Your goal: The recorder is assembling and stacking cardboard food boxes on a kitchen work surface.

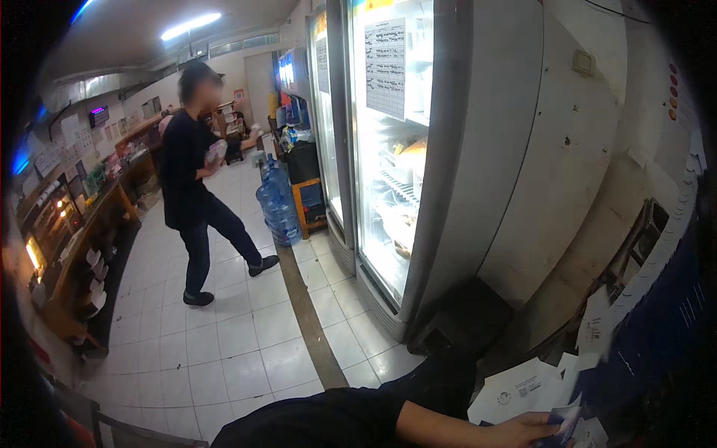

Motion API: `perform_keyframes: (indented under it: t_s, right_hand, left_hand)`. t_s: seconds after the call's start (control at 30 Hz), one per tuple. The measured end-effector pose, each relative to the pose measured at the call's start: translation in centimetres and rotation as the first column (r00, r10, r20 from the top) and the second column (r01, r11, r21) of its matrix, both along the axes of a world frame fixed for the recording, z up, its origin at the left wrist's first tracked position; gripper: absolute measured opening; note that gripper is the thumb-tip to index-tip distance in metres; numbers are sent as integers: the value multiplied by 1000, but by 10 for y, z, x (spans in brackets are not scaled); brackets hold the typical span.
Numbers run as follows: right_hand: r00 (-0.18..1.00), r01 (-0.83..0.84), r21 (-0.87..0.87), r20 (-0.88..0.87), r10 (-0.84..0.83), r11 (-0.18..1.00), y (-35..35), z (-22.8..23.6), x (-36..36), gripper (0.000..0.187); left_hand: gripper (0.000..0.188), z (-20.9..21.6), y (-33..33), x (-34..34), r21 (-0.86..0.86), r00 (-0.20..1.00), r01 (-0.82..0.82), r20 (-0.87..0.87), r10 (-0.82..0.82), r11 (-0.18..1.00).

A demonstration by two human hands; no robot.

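Observation:
My left hand (525, 428) reaches in from the lower edge, at the end of a black sleeve. Its fingers are closed on a small blue-and-white card-like piece (572, 420), partly cut off by the picture's dark rim. Just beyond the hand lies a flat white printed carton (515, 392), with a round mark on it. More white pieces, like paper or card, stand and lie to its right, against a dark blue surface (650, 347). My right hand is out of sight.
A lit glass-door fridge (392, 172) stands ahead, with a black box-like object (467, 313) at its foot. Blue water bottles (278, 205) sit on the tiled floor (224, 343). Further left, a person in dark clothes (190, 164) holds a pale bundle. A long counter (82, 239) lines the left wall.

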State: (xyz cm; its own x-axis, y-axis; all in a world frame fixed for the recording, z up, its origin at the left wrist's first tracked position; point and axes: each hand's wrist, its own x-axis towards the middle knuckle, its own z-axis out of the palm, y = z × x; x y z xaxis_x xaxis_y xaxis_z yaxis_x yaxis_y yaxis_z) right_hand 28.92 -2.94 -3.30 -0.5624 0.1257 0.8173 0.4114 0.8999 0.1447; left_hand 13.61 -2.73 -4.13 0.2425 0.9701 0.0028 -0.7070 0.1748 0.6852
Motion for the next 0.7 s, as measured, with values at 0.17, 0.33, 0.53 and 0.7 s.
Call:
perform_keyframes:
  t_s: [0.17,0.33,0.53,0.7]
  right_hand:
    - [999,13,-58,-31,-15,998,7,-15,25,12]
    - [923,156,-254,-307,-232,955,-10,-34,4,10]
    - [879,170,-390,-355,-318,905,-2,-39,10,23]
    - [757,197,-559,-435,-487,805,12,-45,24,37]
  left_hand:
    - [18,-6,-4,8,-88,986,98,143,-85,991]
    - [23,-9,-13,14,-101,975,99,209,-77,990]
    - [26,-5,-2,-23,274,784,247,-620,-26,929]
    - [27,-18,-1,-30,576,521,321,-770,368,752]
